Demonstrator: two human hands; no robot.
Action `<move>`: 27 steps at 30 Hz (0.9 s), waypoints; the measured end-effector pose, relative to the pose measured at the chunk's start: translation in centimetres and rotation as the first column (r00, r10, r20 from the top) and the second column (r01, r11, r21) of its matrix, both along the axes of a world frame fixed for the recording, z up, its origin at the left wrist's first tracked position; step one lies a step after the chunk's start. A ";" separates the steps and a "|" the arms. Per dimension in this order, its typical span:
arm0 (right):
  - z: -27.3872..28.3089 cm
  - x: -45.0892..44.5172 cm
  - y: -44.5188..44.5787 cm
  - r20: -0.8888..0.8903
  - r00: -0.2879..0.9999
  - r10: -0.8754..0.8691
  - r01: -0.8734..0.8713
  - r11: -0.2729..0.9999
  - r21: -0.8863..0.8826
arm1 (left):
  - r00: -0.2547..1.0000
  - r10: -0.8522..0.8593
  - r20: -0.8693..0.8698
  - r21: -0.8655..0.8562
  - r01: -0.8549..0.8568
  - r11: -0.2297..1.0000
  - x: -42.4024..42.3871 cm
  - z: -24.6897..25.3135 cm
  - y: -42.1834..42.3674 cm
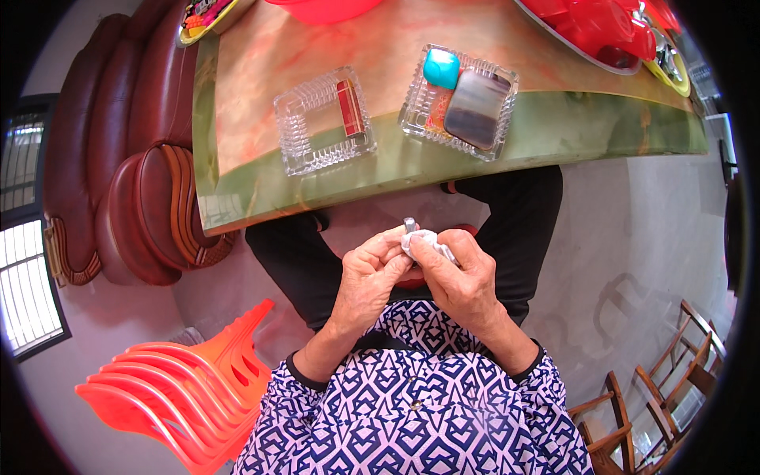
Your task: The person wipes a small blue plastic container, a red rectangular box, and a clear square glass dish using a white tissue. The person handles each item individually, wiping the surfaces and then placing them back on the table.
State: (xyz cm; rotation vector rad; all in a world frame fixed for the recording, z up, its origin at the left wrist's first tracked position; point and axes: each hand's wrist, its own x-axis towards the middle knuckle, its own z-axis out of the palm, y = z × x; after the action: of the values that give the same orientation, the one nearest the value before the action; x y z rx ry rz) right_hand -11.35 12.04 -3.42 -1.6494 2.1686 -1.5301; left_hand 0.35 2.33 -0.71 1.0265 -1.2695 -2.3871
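Observation:
Above my lap, just off the near edge of the table, both hands meet at a small shiny metal object [409, 225], which my fingers partly hide. My left hand [371, 267] grips it between thumb and fingers. With my right hand [460, 273] I pinch a crumpled white cloth or tissue [436, 244] against it. On the table ahead stands a clear ribbed glass tray [297, 142] with a narrow red box [350, 108] in it. A second glass tray [454, 145] holds a turquoise rounded case [441, 68] and a dark, glossy rounded item [478, 108].
The stone-patterned table [249, 190] has a bent-looking near edge. Red plastic ware [599, 29] and a pink basin [326, 7] sit farther back. Stacked orange plastic chairs [178, 386] stand at left, near a brown leather sofa [113, 119]; wooden chairs [620, 415] are at lower right.

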 end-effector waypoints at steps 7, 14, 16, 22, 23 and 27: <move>0.2 -0.2 -0.3 0.047 0.998 0.030 -0.030 1.000 -0.010 | 0.972 0.125 -0.199 0.373 -0.043 0.927 0.7 -0.4 -1.3; 0.2 0.0 -1.2 -0.012 0.999 0.044 -0.045 0.995 -0.084 | 0.950 0.311 -0.019 0.459 -0.268 0.847 0.1 -1.5 -1.2; 0.1 -0.1 -0.6 -0.047 0.997 0.054 -0.057 0.996 -0.061 | 0.932 0.362 0.003 0.528 -0.309 0.791 0.1 -2.0 -0.9; -0.8 0.0 0.7 -0.010 0.998 0.064 -0.064 0.997 -0.044 | 0.923 0.386 0.013 0.506 -0.339 0.793 -0.2 -0.8 -1.6; -0.7 -0.1 0.8 0.016 0.998 0.062 -0.061 0.997 -0.046 | 0.930 0.368 0.011 0.499 -0.324 0.803 -0.3 -0.7 -1.5; 0.8 0.1 -0.3 0.080 0.997 0.002 0.011 0.987 -0.160 | 0.908 0.418 0.001 0.442 -0.376 0.815 -0.5 -0.8 -1.0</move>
State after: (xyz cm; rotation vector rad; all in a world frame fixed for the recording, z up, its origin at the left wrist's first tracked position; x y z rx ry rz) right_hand -11.21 11.75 -2.66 -1.5951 2.0600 -1.7814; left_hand -0.13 1.34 -1.48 1.1375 -0.4212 -2.3816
